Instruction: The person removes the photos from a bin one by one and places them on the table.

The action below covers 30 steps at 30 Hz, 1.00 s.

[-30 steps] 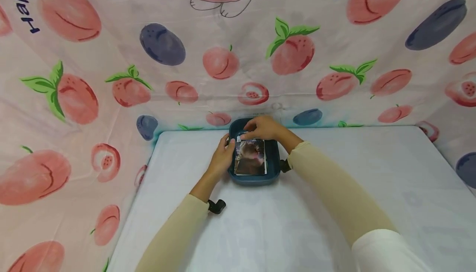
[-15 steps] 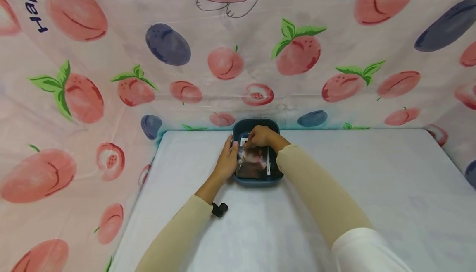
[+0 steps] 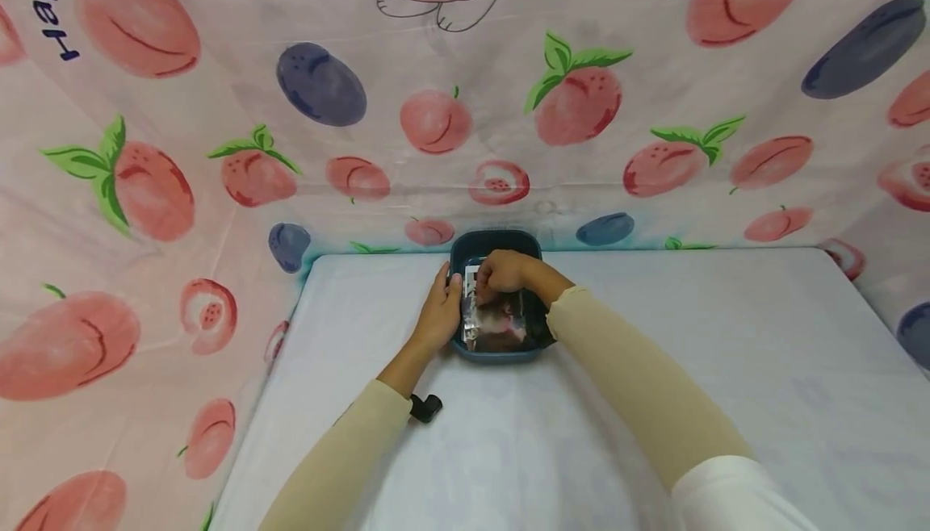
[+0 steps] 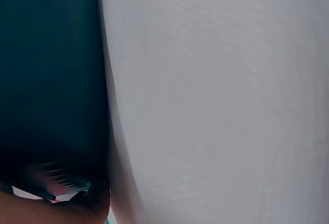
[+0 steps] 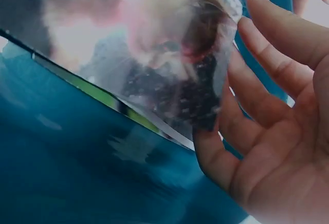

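Note:
A dark blue-green plastic bin [image 3: 496, 357] stands at the far edge of the white table. My left hand [image 3: 438, 315] grips its left side, thumb at the rim; in the left wrist view the bin's outer wall [image 4: 51, 80] fills the left side and fingers [image 4: 56, 212] show low down. Inside lies a glossy dark photo print [image 3: 501, 328], its picture blurred pink and white. My right hand [image 3: 503, 271] pinches its edge from above. Seen from the right wrist, the fingers [image 5: 257, 90] curl at the edge of the photo. Underneath, a green-toned picture [image 5: 97, 93] peeks out.
A white strip with dark marks [image 3: 470, 276] shows beside the photo, inside the bin. Fruit-printed cloth [image 3: 501, 184] hangs right behind the bin. The white tabletop [image 3: 690, 337] spreads to both sides. A black wrist camera [image 3: 426, 408] sits under the left forearm.
My right hand has moved from the bin's far end down onto the photo. The photo has shifted slightly right and nearer, baring more white at its left. The left hand keeps its grip.

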Motion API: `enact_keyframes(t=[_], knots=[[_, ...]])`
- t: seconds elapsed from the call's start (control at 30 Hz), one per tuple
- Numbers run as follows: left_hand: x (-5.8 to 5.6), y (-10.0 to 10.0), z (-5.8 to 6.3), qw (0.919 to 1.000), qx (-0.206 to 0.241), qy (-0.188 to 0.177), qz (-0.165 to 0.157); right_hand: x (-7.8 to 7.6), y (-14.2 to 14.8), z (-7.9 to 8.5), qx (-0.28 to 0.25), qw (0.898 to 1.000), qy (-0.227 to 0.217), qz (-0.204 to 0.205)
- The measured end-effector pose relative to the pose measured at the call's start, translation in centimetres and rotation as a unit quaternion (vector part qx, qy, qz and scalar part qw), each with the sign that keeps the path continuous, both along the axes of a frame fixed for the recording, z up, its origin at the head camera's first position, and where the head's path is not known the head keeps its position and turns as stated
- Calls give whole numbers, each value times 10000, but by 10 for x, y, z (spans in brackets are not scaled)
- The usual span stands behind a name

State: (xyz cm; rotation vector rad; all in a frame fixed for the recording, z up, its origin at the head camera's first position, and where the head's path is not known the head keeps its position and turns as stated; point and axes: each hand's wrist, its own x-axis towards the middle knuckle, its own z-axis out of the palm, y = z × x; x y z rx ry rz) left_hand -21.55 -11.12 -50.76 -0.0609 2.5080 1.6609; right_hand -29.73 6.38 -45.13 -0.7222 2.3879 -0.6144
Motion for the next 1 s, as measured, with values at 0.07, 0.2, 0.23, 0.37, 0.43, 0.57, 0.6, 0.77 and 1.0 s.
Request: enact_keyframes(t=[0.07,0.2,0.23,0.37,0.43,0.57,0.6,0.77,1.0], knots=[[0,0,0,10000,13,-23,8,1,2,2,-48,9999,-129,82],[0,0,-1,10000,7,-91,35,4,7,7,-82,9995,-269,114],[0,0,-1,9999,-23,-101,47,5,7,8,-82,9996,-246,126],[1,1,1,9999,-84,-63,101,11,12,15,21,10000,75,21],[1,1,1,9999,-122,-14,122,15,17,19,-115,9996,195,-156],[2,1,1,9997,-182,-9,146,22,41,28,-925,9923,293,-776],[2,1,1,9997,-210,-31,154,23,49,31,-1145,9883,330,-949],[2,3,2,9992,-279,-201,220,24,94,39,-1826,9658,498,-1771],[2,4,0,9990,-347,-110,245,20,157,32,-1986,9442,504,-2580]])
